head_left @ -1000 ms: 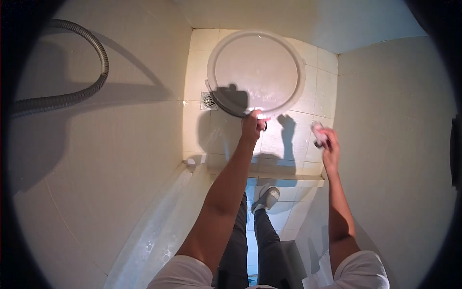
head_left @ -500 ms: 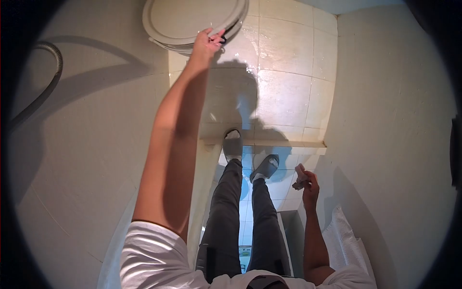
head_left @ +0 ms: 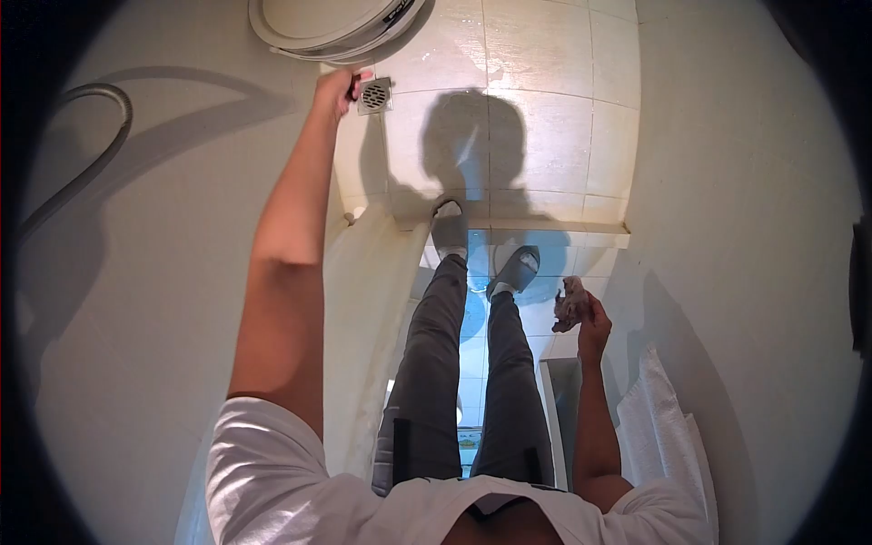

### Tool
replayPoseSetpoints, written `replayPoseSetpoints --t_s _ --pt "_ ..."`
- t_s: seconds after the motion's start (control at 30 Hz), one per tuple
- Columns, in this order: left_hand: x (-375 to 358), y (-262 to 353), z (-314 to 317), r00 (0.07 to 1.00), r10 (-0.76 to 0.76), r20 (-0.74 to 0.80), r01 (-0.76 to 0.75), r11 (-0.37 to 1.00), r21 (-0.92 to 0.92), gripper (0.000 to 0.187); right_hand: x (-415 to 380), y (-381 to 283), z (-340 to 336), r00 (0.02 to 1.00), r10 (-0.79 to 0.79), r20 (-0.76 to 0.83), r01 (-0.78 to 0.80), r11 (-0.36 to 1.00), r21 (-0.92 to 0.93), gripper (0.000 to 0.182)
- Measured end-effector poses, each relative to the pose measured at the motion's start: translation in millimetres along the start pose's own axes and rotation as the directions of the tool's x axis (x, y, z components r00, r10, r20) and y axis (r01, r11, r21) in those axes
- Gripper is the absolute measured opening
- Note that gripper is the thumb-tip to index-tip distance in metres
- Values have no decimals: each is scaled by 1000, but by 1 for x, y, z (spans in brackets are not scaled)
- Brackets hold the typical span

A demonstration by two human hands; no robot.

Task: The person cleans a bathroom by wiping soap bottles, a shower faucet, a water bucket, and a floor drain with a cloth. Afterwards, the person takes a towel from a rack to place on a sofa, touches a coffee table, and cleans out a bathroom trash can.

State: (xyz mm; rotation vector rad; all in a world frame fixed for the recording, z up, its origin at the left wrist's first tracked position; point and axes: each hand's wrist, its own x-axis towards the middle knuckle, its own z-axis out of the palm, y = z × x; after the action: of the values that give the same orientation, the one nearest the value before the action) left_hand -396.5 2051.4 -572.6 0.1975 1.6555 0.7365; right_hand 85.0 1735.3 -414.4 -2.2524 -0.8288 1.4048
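My left hand (head_left: pixel 338 89) reaches out low along the left wall with its fingers curled. It is beside a square metal floor drain (head_left: pixel 374 94); whether it touches the drain, and what is in the fingers, I cannot make out. Just beyond it is a round, white, lidded thing (head_left: pixel 331 23) with a dark label on its side, cut off by the top of the view. My right hand (head_left: pixel 595 329) grips a crumpled greyish-brown cloth (head_left: pixel 570 305), held in the air at the right.
Wet, shiny floor tiles (head_left: pixel 536 127) lie ahead. A raised threshold (head_left: pixel 554 234) crosses the floor before my slippered feet (head_left: pixel 449 227). A grey hose (head_left: pixel 109 150) curves along the left wall. White towels (head_left: pixel 649 404) hang at the lower right.
My left hand has moved off the round white thing, back and left to the drain, which now shows. The white thing sits farther up and left. The right hand still holds the cloth.
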Motion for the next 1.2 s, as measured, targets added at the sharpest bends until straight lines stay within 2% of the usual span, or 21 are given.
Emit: replayPoseSetpoints --t_s 0.1,0.23,0.27,0.3,0.33,0.37,0.5,0.57,0.6,0.67,0.7,0.77,0.8,0.87,0.9,1.0,1.03,1.1,1.13,1.17,1.2 --pt "-73 -36 0 966 94 -243 -85 995 45 13 -8 4 -17 999 -38 -23 38 999 31 22" --pt "-117 -109 27 971 -68 -228 44 993 -108 12 -7 -12 -25 993 -117 0 117 992 -47 21" --pt "-133 -125 44 969 -109 -224 56 972 -229 12 -8 -18 -26 987 -158 -6 158 987 -43 19" --pt "-147 -141 56 986 -118 -114 105 988 -114 10 -10 -22 -29 985 -173 -4 172 984 -39 19" --pt "-174 -143 79 976 -183 -113 177 982 -67 11 -11 -27 -30 979 -202 -18 202 979 -23 18" --pt "-196 -154 100 987 -150 -57 133 963 -234 14 -10 -31 -32 972 -232 -30 232 973 -5 17" --pt "-270 -177 152 970 -62 235 97 985 -144 30 -10 -49 -41 985 -173 12 172 982 82 13" --pt "-309 -169 166 919 2 394 -34 997 74 48 -7 -58 -40 909 -415 37 416 909 -30 14" --pt "-326 -162 169 923 8 386 -35 997 64 48 -5 -61 -38 906 -421 48 423 906 -33 14" --pt "-354 -154 170 819 -44 572 -65 983 169 63 -2 -66 -29 810 -581 84 585 810 -38 18" --pt "-362 -158 168 827 -40 560 -60 986 159 63 -2 -71 -25 806 -584 102 589 807 -39 18" --pt "-370 -167 161 835 91 543 -204 967 150 67 -3 -86 -12 728 -624 286 661 749 -48 19" --pt "-369 -176 158 864 182 469 -285 946 158 62 -4 -91 -2 724 -624 294 662 749 -43 19" --pt "-364 -188 141 890 126 439 -188 977 100 57 -5 -101 18 691 -510 513 487 852 192 22" --pt "-360 -189 131 907 74 415 -100 994 43 52 -1 -102 30 687 -509 518 488 852 191 22" --pt "-354 -198 103 961 42 273 -20 997 -81 41 14 -117 63 522 -323 789 406 908 103 20" --pt "-345 -207 96 962 42 270 -18 996 -89 41 28 -123 80 519 -318 793 409 908 96 20" --pt "-332 -228 78 992 122 36 -121 992 -34 35 57 -127 117 378 -151 913 296 954 35 19" --pt "-330 -229 68 992 119 29 -118 992 -39 35 69 -129 142 400 -195 895 389 921 27 18" --pt "-330 -230 58 983 185 16 -182 943 280 32 79 -130 171 451 -142 881 441 894 -82 21" --pt "-330 -232 48 968 249 23 -217 792 571 30 96 -116 204 393 -245 886 576 817 -30 24"
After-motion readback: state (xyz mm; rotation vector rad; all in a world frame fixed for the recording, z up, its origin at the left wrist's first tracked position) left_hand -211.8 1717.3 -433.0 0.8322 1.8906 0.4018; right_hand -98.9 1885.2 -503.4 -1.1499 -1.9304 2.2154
